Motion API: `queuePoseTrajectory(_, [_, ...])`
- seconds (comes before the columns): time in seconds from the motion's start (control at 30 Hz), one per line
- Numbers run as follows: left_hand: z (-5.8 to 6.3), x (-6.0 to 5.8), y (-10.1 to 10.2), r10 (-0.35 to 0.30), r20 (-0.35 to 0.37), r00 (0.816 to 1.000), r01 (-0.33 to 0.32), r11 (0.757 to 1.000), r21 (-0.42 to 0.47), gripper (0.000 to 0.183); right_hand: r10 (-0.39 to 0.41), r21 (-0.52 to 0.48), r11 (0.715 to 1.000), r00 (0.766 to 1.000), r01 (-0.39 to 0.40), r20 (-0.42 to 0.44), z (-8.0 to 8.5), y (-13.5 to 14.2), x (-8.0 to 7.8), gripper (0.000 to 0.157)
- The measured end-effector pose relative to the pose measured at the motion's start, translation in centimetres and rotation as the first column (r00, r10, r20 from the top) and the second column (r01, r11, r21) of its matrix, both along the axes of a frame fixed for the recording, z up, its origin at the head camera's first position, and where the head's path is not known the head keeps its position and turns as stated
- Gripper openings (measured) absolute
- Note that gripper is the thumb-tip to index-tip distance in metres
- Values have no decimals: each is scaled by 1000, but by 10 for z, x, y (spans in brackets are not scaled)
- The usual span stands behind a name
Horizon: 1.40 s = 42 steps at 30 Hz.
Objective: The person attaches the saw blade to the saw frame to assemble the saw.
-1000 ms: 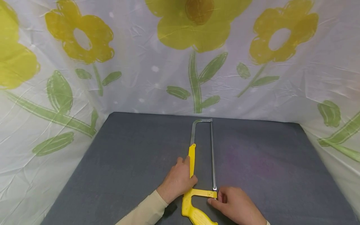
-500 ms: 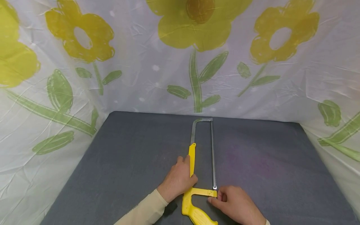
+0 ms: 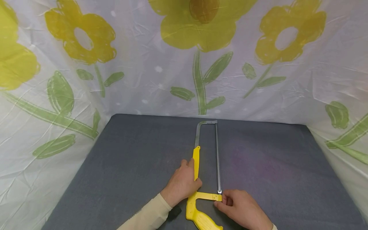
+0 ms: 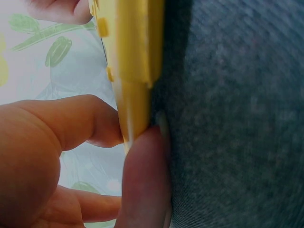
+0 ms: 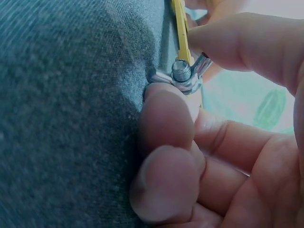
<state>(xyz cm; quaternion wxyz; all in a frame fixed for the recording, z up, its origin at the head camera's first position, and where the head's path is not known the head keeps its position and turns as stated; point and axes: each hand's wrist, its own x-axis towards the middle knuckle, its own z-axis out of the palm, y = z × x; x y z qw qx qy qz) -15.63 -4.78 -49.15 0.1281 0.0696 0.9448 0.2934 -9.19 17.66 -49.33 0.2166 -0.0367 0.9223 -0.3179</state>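
Note:
A hacksaw [image 3: 196, 163] with a yellow handle and a silver front frame lies flat on the dark cloth, its blade side to the right. My left hand [image 3: 181, 184] pinches the yellow frame above the handle, and the left wrist view shows thumb and fingers [image 4: 145, 175] on either side of it. At the near end of the blade, my right hand [image 3: 242, 206] holds a metal wing nut [image 5: 183, 76] on a threaded stud. The right thumb [image 5: 232, 40] is by one wing and a fingertip [image 5: 166, 114] lies against the other.
The dark cloth-covered table [image 3: 138, 153] spreads around the saw. A white flower-printed sheet [image 3: 143, 73] hangs behind it and at both sides. Something small and black [image 3: 174, 213] shows beneath the left wrist.
My right thumb tip has shifted slightly to the right and up at the wing nut. The left hand and hacksaw stay in place.

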Motion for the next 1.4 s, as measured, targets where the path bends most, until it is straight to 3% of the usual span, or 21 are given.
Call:
queuePoseTrajectory(0.73, [0,0,1,3,-2,1000,-3,1000,2,82,-8,-33,999,1000,8,8,1,4,-1,29])
queuePoseTrajectory(1.4, [0,0,2,24,22,999,-24,1000,10,83,38,-52,998,999,-40,-32,0,8,0,26])
